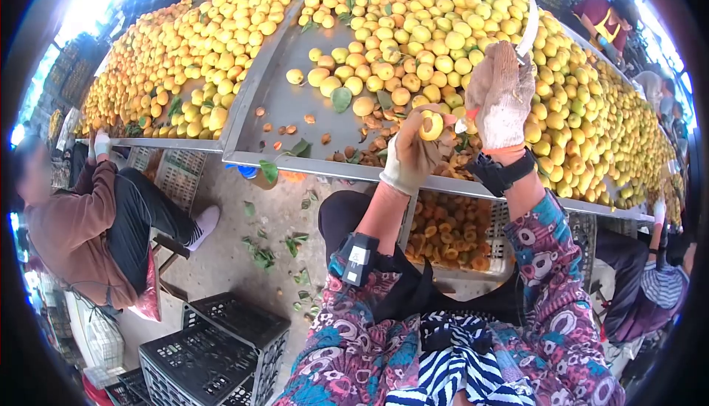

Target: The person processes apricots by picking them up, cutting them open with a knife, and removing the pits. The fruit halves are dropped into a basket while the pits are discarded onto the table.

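My left hand (415,151), in a dirty pale glove, holds a cut yellow fruit (430,125) with its fingers closed round it. To the right, my right hand (501,96), also gloved, is closed on a knife; the curved blade (529,28) points up past the fingers. A small red and white tip shows between the two hands. Both hands are above the front edge of a metal table (317,48) heaped with yellow fruit (443,37). Brown pits and scraps (377,140) lie around my left hand.
Below the table edge, a crate (498,247) holds halved fruit. Black crates (203,354) stand on the floor at lower left. A seated person (77,214) works at the left table; others are at the right and the far side. Leaves litter the floor.
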{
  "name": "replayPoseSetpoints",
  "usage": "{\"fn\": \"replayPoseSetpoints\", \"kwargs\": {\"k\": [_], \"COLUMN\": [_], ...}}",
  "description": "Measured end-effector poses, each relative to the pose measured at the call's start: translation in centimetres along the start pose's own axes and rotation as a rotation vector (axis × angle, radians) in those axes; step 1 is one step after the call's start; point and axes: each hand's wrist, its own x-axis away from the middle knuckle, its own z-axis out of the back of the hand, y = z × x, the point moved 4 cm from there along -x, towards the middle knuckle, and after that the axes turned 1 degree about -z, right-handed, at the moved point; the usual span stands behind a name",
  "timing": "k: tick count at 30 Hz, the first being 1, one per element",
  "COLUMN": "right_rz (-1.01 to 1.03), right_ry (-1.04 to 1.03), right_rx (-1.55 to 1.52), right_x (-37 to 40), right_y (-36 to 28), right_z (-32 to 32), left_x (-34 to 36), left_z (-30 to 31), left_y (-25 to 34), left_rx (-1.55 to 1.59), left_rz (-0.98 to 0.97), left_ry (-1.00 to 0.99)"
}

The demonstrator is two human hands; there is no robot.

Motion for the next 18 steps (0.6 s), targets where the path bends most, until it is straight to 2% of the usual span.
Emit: {"fn": "replayPoseSetpoints", "kwargs": {"k": [2,7,10,13,16,18], "right_rz": [0.028,-0.006,0.018,0.028,0.039,0.051], "right_ry": [0.007,-0.004,-0.024,-0.04,-0.056,-0.072], "right_rx": [0.021,-0.042,-0.046,-0.057,-0.06,-0.054], "right_x": [0.2,1.0,0.7,0.5,0.5,0.6], "right_y": [0.3,1.3,2.2,2.8,3.5,4.5], "right_z": [-0.8,-2.6,-2.9,-2.9,-2.8,-2.7], "left_x": [-0.5,-0.7,-0.2,-1.1,-0.6,0.1], "left_z": [0.8,0.0,-0.8,-0.1,-0.3,-0.4], "left_y": [-0.3,-0.3,-0.1,-0.2,-0.2,1.4], "left_rx": [0.135,-0.014,0.013,-0.068,0.069,-1.079], "left_rz": [-0.009,-0.226,-0.189,-0.21,-0.196,-0.659], "left_ry": [-0.121,0.041,0.112,0.031,0.109,0.212]}}
